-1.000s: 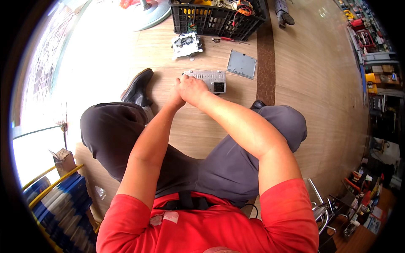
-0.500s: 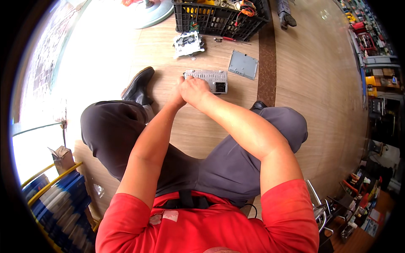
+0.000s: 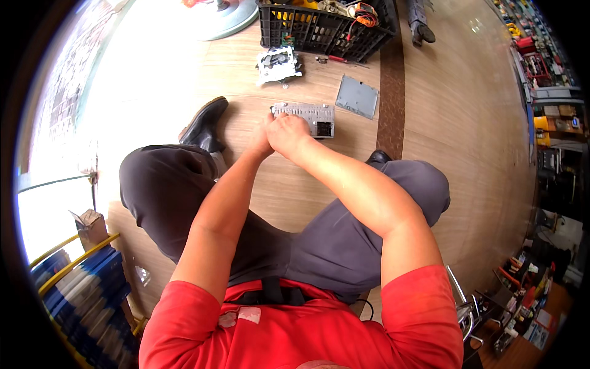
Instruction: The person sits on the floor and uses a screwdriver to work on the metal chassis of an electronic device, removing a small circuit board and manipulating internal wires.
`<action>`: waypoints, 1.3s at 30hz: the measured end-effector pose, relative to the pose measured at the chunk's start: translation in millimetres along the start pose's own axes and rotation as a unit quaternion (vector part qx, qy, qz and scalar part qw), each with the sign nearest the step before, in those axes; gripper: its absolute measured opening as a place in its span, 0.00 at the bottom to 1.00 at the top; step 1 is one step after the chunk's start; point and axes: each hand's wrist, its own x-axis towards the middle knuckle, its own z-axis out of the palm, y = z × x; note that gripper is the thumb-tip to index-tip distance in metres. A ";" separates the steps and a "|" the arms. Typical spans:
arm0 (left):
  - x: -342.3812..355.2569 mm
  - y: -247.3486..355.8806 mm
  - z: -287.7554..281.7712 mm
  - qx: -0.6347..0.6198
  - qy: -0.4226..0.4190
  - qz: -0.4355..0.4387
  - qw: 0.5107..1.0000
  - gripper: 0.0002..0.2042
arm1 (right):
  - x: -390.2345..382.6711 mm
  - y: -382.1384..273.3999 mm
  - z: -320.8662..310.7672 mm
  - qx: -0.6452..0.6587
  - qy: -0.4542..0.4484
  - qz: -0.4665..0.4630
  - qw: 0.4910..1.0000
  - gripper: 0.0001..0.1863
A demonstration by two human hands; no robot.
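A flat, silver metal electronics case with rows of slots and a black square connector socket lies on the floor between my feet. My left hand is closed at the case's left end, fingertips against its edge. Close beside it, my right hand is curled over the near left part of the case. Its fingers point down and away, so whatever they hold is hidden. The two hands touch each other and cover the case's near left corner.
Beyond the case lie a grey metal cover plate, a white-framed mechanism and a red-handled screwdriver. A black plastic crate of tools and wires stands behind them. My shoe is left of the case; a blue-filled yellow rack stands lower left.
The whole view has shifted slightly, moving the scene a little to the right. Both hands stay at the left end of the case, with barely any change in their grip.
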 end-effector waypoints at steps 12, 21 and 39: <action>-7.0 5.3 -6.6 0.006 -0.029 -0.066 0.997 0.13 | -1.7 7.1 15.4 -0.064 0.141 -0.140 0.978 0.09; 1.0 18.4 -18.5 -0.014 -0.036 -0.080 0.996 0.12 | -1.8 6.6 7.4 -0.031 0.065 -0.043 0.996 0.11; 2.0 13.7 -17.2 -0.162 -0.031 -0.197 0.966 0.05 | -4.6 45.9 -5.9 0.130 0.011 0.041 0.991 0.10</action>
